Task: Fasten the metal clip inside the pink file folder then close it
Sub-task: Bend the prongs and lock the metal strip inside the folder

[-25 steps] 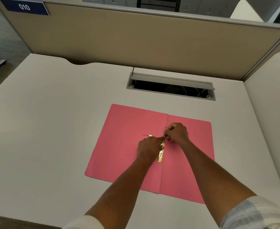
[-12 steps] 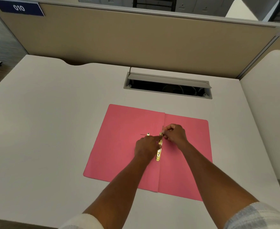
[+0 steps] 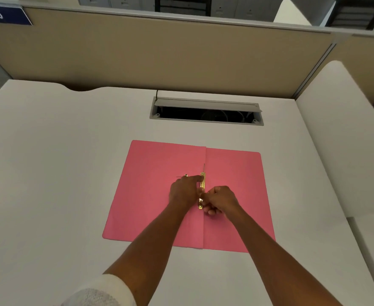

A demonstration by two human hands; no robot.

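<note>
Folder: I see the flat pink paper file folder (image 3: 159,195) lying open, centre of the white desk (image 3: 49,173).
Clip: brass metal clip bar (image 3: 202,184) along its fold.
Left hand (image 3: 185,192): forefinger pressing the bar's 12 o'clock end.
Right hand (image 3: 220,200): pinched narrowly at the 6 o'clock end.

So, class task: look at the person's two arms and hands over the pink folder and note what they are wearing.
Both forearms are bare from elbow to wrist. The left hand and right hand wear no gloves, and no watch or bracelet shows; any rings are too small to tell. A pale, whitish sleeve of textured fabric is pushed up on the left arm. The right arm's sleeve is out of frame.
</note>
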